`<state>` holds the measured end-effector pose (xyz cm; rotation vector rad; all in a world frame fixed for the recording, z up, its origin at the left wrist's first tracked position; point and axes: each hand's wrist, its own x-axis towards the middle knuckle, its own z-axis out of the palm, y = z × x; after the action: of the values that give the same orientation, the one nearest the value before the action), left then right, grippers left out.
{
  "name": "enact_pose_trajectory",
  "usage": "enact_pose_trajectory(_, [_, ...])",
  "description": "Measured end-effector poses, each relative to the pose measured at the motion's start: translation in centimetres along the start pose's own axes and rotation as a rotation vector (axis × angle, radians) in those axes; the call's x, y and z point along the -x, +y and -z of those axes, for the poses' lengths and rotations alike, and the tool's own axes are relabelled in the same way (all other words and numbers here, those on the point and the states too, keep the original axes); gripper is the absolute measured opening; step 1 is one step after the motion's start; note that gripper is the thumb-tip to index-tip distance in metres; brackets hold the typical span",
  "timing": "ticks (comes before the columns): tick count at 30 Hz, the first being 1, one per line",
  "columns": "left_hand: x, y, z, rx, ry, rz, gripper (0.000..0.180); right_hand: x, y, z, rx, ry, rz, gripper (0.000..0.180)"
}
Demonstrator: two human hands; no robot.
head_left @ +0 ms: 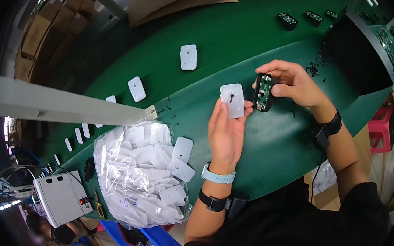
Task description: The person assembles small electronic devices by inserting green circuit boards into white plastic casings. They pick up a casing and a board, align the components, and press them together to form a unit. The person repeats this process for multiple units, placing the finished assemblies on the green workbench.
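My left hand [226, 141] holds up a white plastic cover [237, 91] by its lower part, fingers beneath it. A small black piece with a thin stem, perhaps a screw [232, 97], lies against the middle of the cover. Just right of it, my right hand [293, 85] grips a black housing [259, 106] between thumb and fingers. The green circuit board [264, 91] inside the housing is turned toward the cover. The two parts are close together but apart.
A clear bag [122, 176] of white covers lies left, with loose covers [182, 148] beside it. Farther back, white covers [189, 57] and black housings [288, 20] sit on a green belt. Black screws [313, 69] lie near a black bin [355, 53]. A grey post [63, 99] stands left.
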<state>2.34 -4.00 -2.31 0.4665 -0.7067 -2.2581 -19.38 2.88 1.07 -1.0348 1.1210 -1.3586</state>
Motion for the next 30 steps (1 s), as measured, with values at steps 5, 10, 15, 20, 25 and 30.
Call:
enact_pose_trajectory(5, [-0.4,0.4,-0.4,0.051,0.071,0.033,0.046,0.1,0.3,-1.2,-0.021,0.035,-0.059,0.039])
enact_pose_trajectory(10, [-0.5,0.2,-1.0,-0.019,0.064,0.034,0.051,0.1,0.1,-2.0,-0.002,0.094,-0.022,0.037])
enact_pose_trajectory(15, [-0.1,-0.5,-0.8,-0.074,0.097,0.025,0.051,0.3,0.3,-2.3,0.246,0.193,0.041,0.031])
enact_pose_trajectory(20, [0.3,-0.8,-1.3,-0.243,0.076,-0.003,0.047,0.5,0.2,-3.3,0.441,0.227,0.137,0.032])
enact_pose_trajectory(25, [0.5,-0.9,-1.2,-0.275,0.059,-0.044,0.043,0.4,0.3,-3.4,0.455,0.179,0.168,0.032])
enact_pose_trajectory(30, [0.6,-0.7,-0.7,-0.312,0.036,-0.035,0.043,0.4,1.0,-3.0,0.385,0.178,0.176,0.034])
